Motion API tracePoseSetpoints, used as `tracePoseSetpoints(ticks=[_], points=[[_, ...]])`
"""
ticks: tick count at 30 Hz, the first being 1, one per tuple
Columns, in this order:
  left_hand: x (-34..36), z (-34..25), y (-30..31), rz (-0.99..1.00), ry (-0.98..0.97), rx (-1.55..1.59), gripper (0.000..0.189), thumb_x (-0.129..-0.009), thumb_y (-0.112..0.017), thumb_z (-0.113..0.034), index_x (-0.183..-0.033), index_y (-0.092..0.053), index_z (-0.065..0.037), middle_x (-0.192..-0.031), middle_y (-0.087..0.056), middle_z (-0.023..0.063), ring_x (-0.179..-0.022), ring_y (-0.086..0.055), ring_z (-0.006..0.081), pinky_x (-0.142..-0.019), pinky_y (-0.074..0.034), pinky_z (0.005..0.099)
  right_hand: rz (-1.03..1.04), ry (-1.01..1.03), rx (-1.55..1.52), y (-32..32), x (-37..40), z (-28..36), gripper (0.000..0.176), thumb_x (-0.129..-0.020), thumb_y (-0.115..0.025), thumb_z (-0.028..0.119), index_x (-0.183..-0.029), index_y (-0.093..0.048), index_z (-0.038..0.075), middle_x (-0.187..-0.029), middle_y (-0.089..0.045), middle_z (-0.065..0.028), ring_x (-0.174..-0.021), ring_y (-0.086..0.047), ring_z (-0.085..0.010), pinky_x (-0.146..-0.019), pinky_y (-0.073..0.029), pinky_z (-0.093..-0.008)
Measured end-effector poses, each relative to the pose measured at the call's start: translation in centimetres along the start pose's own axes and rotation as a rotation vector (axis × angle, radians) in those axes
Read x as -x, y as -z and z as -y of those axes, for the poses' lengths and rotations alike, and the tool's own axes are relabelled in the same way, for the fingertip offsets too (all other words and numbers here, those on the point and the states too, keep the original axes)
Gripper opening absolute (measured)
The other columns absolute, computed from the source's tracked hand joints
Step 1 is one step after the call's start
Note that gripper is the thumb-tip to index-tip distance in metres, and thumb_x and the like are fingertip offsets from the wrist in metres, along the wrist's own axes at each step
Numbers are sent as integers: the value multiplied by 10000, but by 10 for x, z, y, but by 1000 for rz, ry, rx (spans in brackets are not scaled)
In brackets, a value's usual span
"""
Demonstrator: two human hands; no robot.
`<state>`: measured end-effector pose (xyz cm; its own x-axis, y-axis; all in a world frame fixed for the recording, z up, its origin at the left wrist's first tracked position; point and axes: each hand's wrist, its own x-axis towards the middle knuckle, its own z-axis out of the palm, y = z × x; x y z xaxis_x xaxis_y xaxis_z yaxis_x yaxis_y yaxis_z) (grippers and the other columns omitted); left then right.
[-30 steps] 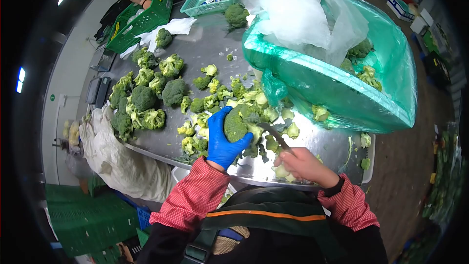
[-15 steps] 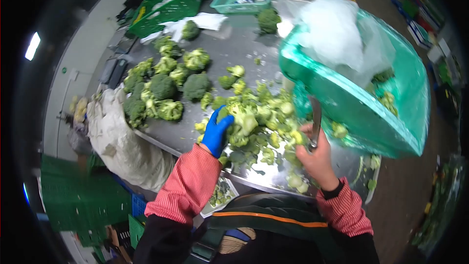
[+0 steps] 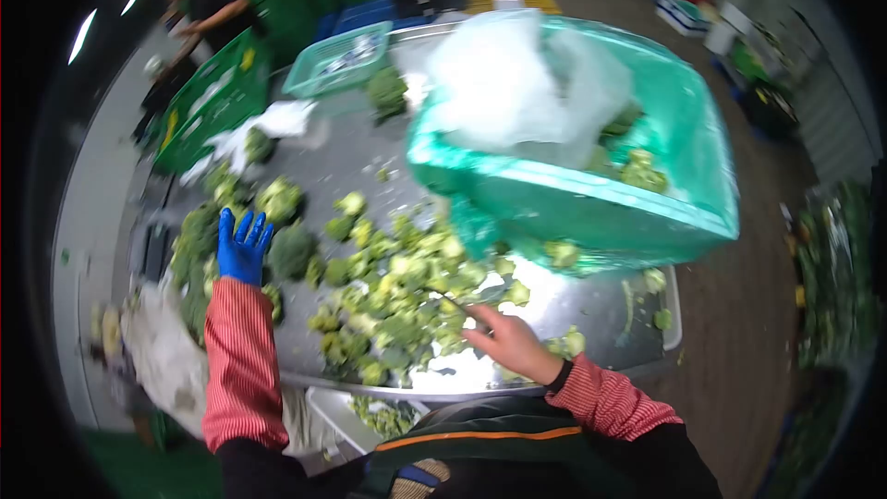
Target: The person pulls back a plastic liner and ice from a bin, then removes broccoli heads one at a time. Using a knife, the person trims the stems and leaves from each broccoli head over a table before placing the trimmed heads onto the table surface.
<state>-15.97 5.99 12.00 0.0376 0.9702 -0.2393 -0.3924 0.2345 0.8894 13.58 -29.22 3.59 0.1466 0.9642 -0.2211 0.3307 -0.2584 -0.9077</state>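
My left hand [image 3: 242, 249], in a blue glove, reaches over the whole broccoli heads [image 3: 294, 251] on the left of the metal table. Its fingers are spread and hold nothing. In my bare right hand [image 3: 511, 342] is a knife [image 3: 467, 310], its blade pointing up and left over the cut florets [image 3: 397, 291]. Part of the handle is hidden by my fingers. The florets lie loose in a pile between my two hands. To the upper right stands a crate lined with a green plastic bag [image 3: 573, 203], with some broccoli pieces [image 3: 642, 173] inside it.
Clear plastic film [image 3: 499, 83] covers part of the lined crate. At the back are a pale green basket [image 3: 309, 83] and a green crate [image 3: 199, 115], with another person [image 3: 217, 14] beyond. A white tray [image 3: 333, 411] sits below the table's front edge [image 3: 480, 395].
My left hand has let go of a broccoli piece by the florets and moved left to the whole heads. The knife has tipped from upright to low over the pile. The view has turned.
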Motion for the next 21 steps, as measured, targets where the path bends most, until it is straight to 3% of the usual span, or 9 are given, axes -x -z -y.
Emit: tracePoseSetpoints(ticks=[2, 3, 6, 9, 12, 14, 16, 19, 21], points=[[26, 16, -82, 373, -23, -151, 498, -973, -488, -376, -1371, -439, -81, -1354, -514, 155, -1234, -514, 286, -1012, -443, 452, -60, 60, 65, 13, 10, -6, 375, -916, -581, 368, -1163, -568, 86, -833, -667, -142, -737, -650, -332, -648, -496, -427], [42, 25, -127, 571, -49, -239, 530, -972, -483, -406, -1380, -438, -71, -1384, -491, 156, -1236, -516, 266, -1002, -440, 415, -117, 128, 152, 16, 15, -16, 351, -919, -576, 366, -1117, -583, 76, -828, -657, -158, -741, -642, -349, -648, -491, -440], [102, 55, -262, 970, -111, -425, 437, -969, -515, -274, -1302, -497, 9, -1206, -619, 167, -1059, -632, 256, -923, -503, 352, -195, 135, 97, 38, 35, -30, 292, -915, -588, 327, -1045, -584, 66, -793, -623, -177, -725, -612, -383, -630, -474, -460], [141, 108, -378, 1438, -108, -555, 403, -915, -607, -102, -1276, -507, 46, -1220, -612, 169, -1127, -595, 233, -986, -462, 334, -280, 94, 92, 66, 55, -44, 243, -894, -624, 245, -1029, -623, 42, -771, -635, -152, -689, -627, -346, -617, -488, -411], [171, 187, -467, 1569, -378, -980, 540, -840, -722, -206, -1329, -531, -82, -1235, -620, 77, -1119, -587, 180, -986, -456, 331, -345, 51, 83, 96, 75, -67, 216, -887, -637, 220, -1003, -633, 38, -774, -636, -154, -692, -633, -334, -611, -488, -397], [160, 270, -508, 1584, -696, -1088, 669, -777, -758, -308, -1359, -500, -102, -1246, -609, 119, -1151, -578, 266, -978, -460, 388, -403, 46, 106, 115, 87, -88, 201, -884, -644, 200, -997, -638, 34, -789, -646, -157, -703, -644, -329, -617, -495, -386], [159, 328, -536, 1443, -833, -1415, 674, -748, -768, -327, -1337, -516, -119, -1219, -609, 150, -1139, -579, 313, -973, -460, 412, -513, 31, 57, 130, 97, -103, 180, -887, -636, 222, -976, -626, 66, -754, -645, -144, -684, -641, -333, -593, -496, -407], [145, 385, -547, 1529, -561, -1797, 621, -726, -776, -330, -1276, -557, -141, -1179, -609, 179, -1122, -582, 331, -964, -462, 429, -622, 15, -1, 154, 113, -115, 144, -876, -647, 207, -946, -631, 82, -730, -651, -128, -660, -647, -314, -573, -499, -401], [141, 382, -547, 1533, -574, -1721, 598, -707, -788, -308, -1242, -571, -155, -1138, -615, 187, -1095, -589, 337, -938, -475, 418, -664, -3, 0, 161, 122, -126, 133, -875, -647, 200, -926, -634, 78, -732, -655, -124, -651, -646, -309, -568, -499, -395]])
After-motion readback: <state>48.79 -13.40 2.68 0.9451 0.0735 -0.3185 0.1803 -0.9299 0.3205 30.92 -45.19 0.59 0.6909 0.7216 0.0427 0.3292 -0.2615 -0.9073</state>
